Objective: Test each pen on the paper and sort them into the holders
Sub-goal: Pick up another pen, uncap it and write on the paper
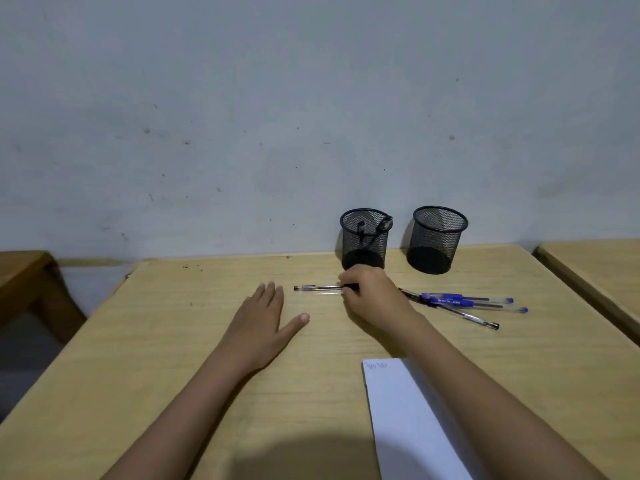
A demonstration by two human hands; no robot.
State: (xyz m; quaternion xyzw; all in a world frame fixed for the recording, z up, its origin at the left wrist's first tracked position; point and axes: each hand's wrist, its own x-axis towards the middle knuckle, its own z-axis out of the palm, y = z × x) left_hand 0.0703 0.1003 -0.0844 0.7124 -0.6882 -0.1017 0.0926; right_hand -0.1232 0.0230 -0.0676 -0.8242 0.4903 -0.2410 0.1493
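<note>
I'm watching the right hand [372, 299] pinching a clear pen [318, 288] by its black grip, fingers curled on it, the pen lying level at the table [173, 341], in front of the holders. The left hand [263, 315] is resting flat, fingers straight, thumb spread. I'm judging it early: the left holder [365, 239] is holding a couple of pens, the right holder [437, 239] is looking empty, and a loose pile [464, 303] is waiting. The paper [408, 420] is showing small scribbles. Holders are black wire mesh, round; the table is pale wood.
</note>
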